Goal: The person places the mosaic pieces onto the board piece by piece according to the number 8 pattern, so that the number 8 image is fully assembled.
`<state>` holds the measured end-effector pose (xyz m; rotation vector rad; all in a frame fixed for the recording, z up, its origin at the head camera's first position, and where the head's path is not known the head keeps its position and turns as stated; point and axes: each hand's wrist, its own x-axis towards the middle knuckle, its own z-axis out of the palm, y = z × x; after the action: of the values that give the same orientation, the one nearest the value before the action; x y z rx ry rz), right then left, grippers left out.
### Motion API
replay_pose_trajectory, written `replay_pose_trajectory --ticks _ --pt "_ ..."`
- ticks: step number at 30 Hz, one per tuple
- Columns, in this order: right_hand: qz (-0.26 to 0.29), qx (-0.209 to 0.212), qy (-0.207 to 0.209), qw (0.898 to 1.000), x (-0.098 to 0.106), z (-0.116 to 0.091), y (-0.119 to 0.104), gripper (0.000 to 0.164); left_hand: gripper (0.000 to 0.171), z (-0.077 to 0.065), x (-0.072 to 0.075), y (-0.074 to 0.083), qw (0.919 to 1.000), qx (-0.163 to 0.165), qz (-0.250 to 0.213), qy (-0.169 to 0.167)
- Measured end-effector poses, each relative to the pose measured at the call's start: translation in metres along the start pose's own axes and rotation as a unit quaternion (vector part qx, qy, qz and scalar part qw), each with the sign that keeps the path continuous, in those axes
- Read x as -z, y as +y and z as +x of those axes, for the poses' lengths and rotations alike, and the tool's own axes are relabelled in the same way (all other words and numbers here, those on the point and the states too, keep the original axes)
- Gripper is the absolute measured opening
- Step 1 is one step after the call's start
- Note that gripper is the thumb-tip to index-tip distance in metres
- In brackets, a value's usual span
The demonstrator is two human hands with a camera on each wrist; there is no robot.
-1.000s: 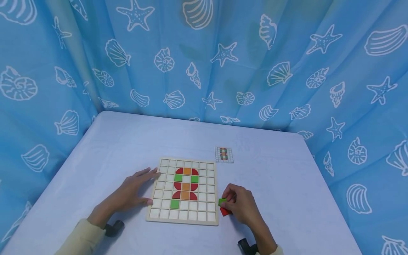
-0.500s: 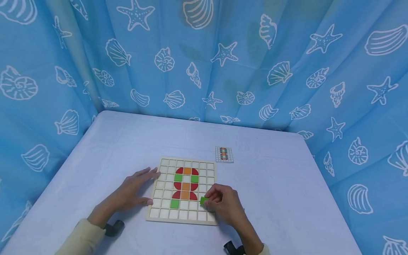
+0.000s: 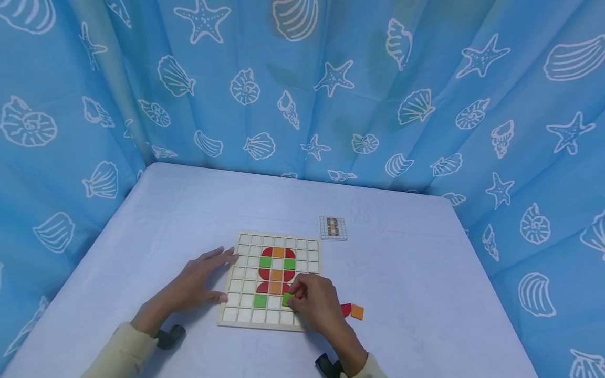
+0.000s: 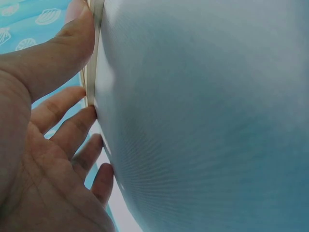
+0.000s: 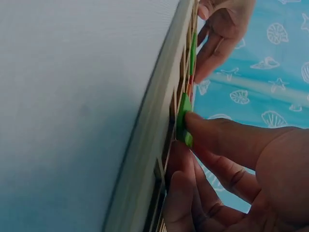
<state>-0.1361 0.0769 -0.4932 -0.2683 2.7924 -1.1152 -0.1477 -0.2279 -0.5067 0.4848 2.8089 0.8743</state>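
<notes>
A wooden grid board [image 3: 243, 316] lies on the white table, with red, orange and green tiles set in its middle columns. My right hand [image 3: 315, 304] pinches a green square tile [image 5: 184, 119] between thumb and fingers, low over the right part of the board. In the head view that green tile sits just below a red rounded tile, partly covered by the fingers. Along the board's left edge rests my left hand [image 3: 191, 286], fingers spread and thumb touching the rim; the left wrist view shows the fingertips [image 4: 87, 113] against the edge.
A small pattern card [image 3: 333, 228] lies beyond the board's upper right corner. Right of the board are a red tile [image 3: 346, 310], partly behind my right hand, and an orange square tile [image 3: 357, 312]. A blue shell-print curtain [image 3: 302, 94] surrounds the table [image 3: 416, 262].
My right hand has carried the green tile leftward from beside the board to over its lower middle. This uncovers the orange tile on the table. The left hand has stayed put.
</notes>
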Motion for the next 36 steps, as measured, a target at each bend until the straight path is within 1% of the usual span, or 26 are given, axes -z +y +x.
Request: replay_pose_trajectory --ticks 7,10,12,18,23,26,30,33,36 --pt "-0.009 -0.006 -0.025 1.0 0.0 0.001 -0.002 0.018 0.096 0.0 0.0 0.001 1.0 0.003 0.009 0.0" --pt "0.002 -0.008 -0.035 0.999 0.002 0.001 -0.001 0.015 0.096 0.0 0.0 0.002 0.9999 0.007 0.008 0.0" --pt "0.012 -0.01 -0.032 0.999 0.005 0.001 0.001 0.013 0.097 0.001 0.0 0.002 0.9999 0.009 0.007 -0.001" --pt "0.039 -0.026 0.001 0.999 0.028 0.0 0.016 0.01 0.097 0.001 0.0 0.002 0.9999 0.008 0.011 0.0" --pt "0.058 -0.071 0.011 0.996 0.05 -0.004 0.034 0.011 0.097 0.001 0.0 0.002 1.0 0.002 0.008 0.0" --pt "0.056 -0.094 0.012 0.994 0.06 -0.008 0.045 0.013 0.096 0.002 -0.001 0.001 1.0 0.001 0.006 0.0" --pt "0.049 -0.112 -0.006 0.992 0.066 -0.015 0.057 0.018 0.096 0.002 -0.002 0.0 1.0 0.0 0.007 0.003" --pt "0.036 -0.114 -0.03 0.992 0.066 -0.019 0.064 0.024 0.096 0.002 -0.002 0.001 0.9999 -0.005 0.008 0.006" --pt "0.013 -0.114 -0.042 0.993 0.062 -0.02 0.068 0.029 0.096 0.002 -0.001 0.001 0.9999 -0.008 0.01 0.008"
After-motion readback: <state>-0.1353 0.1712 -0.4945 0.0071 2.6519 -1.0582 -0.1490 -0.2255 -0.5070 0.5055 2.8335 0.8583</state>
